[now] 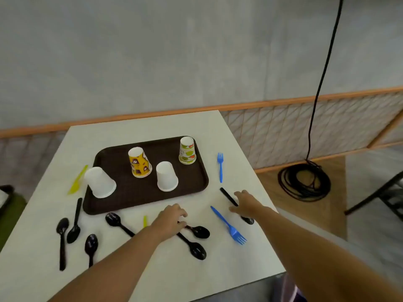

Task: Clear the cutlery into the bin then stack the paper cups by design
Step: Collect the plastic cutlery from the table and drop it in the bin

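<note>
Four paper cups stand upside down on the brown tray [130, 194]: a white cup [100, 182] at its left edge, a yellow patterned cup [140, 162], a second white cup [167, 176] and a green patterned cup [187, 150]. My left hand [171, 219] rests in front of the tray, fingers curled on the handles of two black spoons [197, 250] [200, 232] that lie on the table. My right hand [247, 203] lies spread over another black spoon [226, 196]. A blue fork [229, 225] lies between my hands. No bin is clearly visible.
On the white table [152, 125] lie more black spoons [62, 240] [75, 221] [91, 247] [117, 222], a yellow knife [76, 179], a yellow piece [145, 221] and a second blue fork [220, 166]. A coiled black cable [305, 182] and a chair leg [375, 192] are on the floor at right.
</note>
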{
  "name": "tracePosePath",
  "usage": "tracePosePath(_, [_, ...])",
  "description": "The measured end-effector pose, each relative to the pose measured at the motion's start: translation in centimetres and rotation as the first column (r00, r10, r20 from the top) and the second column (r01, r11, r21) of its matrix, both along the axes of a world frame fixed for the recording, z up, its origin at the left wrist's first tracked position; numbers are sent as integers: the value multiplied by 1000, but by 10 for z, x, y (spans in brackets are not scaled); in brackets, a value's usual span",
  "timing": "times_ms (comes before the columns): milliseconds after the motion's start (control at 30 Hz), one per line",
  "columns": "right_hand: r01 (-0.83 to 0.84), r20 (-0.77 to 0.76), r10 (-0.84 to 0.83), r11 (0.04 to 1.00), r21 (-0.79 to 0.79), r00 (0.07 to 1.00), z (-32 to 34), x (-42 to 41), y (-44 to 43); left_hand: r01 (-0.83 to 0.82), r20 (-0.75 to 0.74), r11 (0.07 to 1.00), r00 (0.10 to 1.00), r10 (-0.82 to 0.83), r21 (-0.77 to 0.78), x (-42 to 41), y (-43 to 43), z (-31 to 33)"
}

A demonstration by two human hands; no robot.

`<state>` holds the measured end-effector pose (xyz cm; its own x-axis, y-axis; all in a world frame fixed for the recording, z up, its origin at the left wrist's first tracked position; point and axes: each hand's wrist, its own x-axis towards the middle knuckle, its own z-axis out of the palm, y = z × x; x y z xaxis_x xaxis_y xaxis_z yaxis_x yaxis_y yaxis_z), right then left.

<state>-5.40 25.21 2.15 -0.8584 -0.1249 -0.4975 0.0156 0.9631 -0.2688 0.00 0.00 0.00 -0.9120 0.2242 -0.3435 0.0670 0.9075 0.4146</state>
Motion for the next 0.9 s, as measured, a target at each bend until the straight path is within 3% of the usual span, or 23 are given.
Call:
tracePosePath(233, [60,-30,-57,995,85,998,-12,9,-13,39,33,996,999,-37,-76,-1,3,-7])
tracePosePath(367, [2,-58,7,988,156,998,-18,18,-20,33,35,999,999,-32,-38,-3,1,-8])
tracePosePath(500, [79,-137,-55,980,180,989,-27,24,-23,-7,69,1000,998,7,-5,-4,2,-7])
tracePosePath(700, [119,-133,-94,972,200,987,-36,38,-29,-60,100,998,993,57,25,-3,5,-7])
tracePosePath(900, [107,-217,-67,978,180,974,-49,49,-33,-159,81,972,986,146,174,-3,11,-4])
